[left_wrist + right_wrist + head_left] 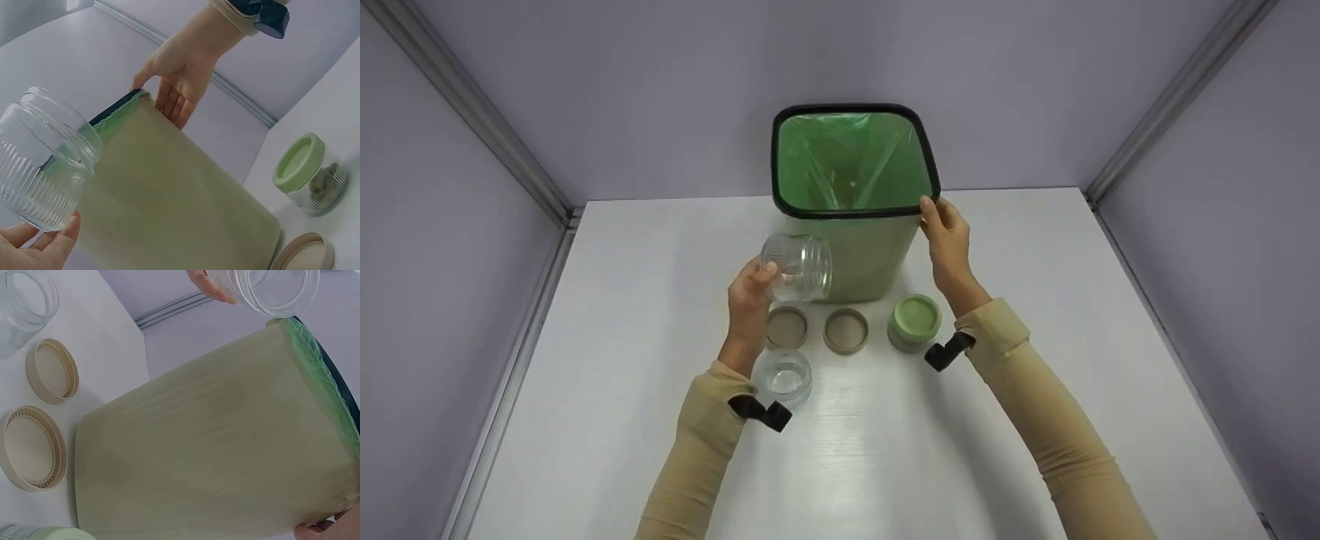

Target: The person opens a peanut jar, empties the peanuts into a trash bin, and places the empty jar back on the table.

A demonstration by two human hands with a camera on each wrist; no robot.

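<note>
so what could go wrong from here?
1. The empty jar is tilted beside the bin, gripped only at its base by the left hand; it could slip onto the two loose lids.
2. The right hand touches just one corner of the bin rim, so a knock from the jar might shift the bin.

I count 3 jars: 1 clear open jar (799, 267) held up in the air, 1 clear open jar (784, 377) standing on the desk (1035, 420), and 1 closed jar (915, 323) with a green lid (916, 313). I count 2 loose beige lids (787, 328) (846, 331) lying side by side on the desk, so 3 lids in all. I see 1 bin (859, 259) with 1 green bag (847, 161) lining it. I have 2 hands (748, 296) (949, 240) in view, and 2 black wrist mounts (761, 412) (949, 350).
</note>
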